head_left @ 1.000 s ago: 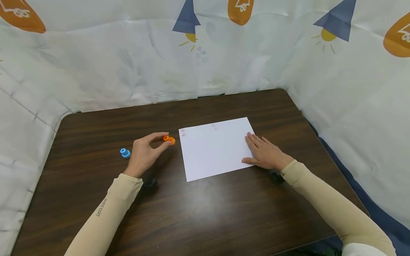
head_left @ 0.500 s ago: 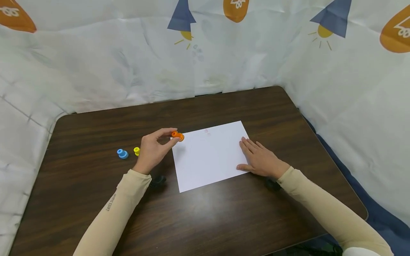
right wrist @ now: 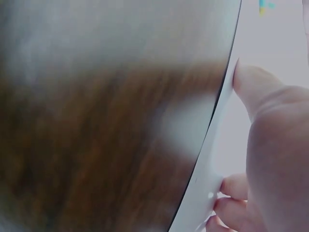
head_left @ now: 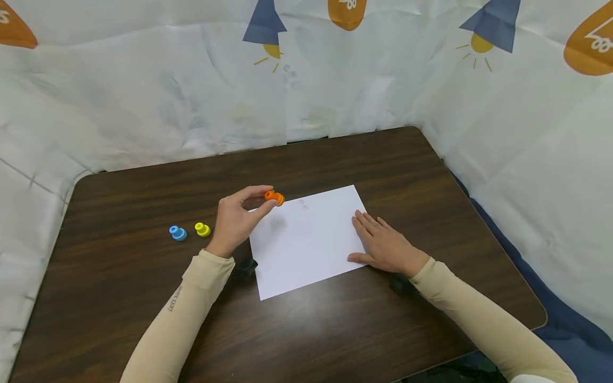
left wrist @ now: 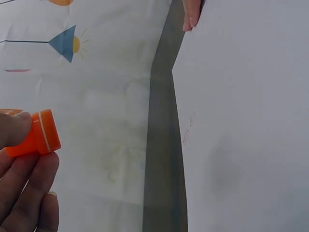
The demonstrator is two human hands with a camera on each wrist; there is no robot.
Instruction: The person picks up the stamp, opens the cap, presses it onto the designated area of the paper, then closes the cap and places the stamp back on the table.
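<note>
Orange stamp is pinched between your left hand's thumb and fingers, raised near the white paper's far-left corner. Your right hand lies flat on the paper's right edge, fingers straight. Blue stamp and yellow stamp stand on the table.

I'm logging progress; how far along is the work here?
Seemingly done: faint reddish marks on the paper. In hand: the left hand pinches an orange stamper, raised, while the right hand rests on the paper. Probably left: using the yellow stamper and blue stamper, both unheld on the table.
</note>
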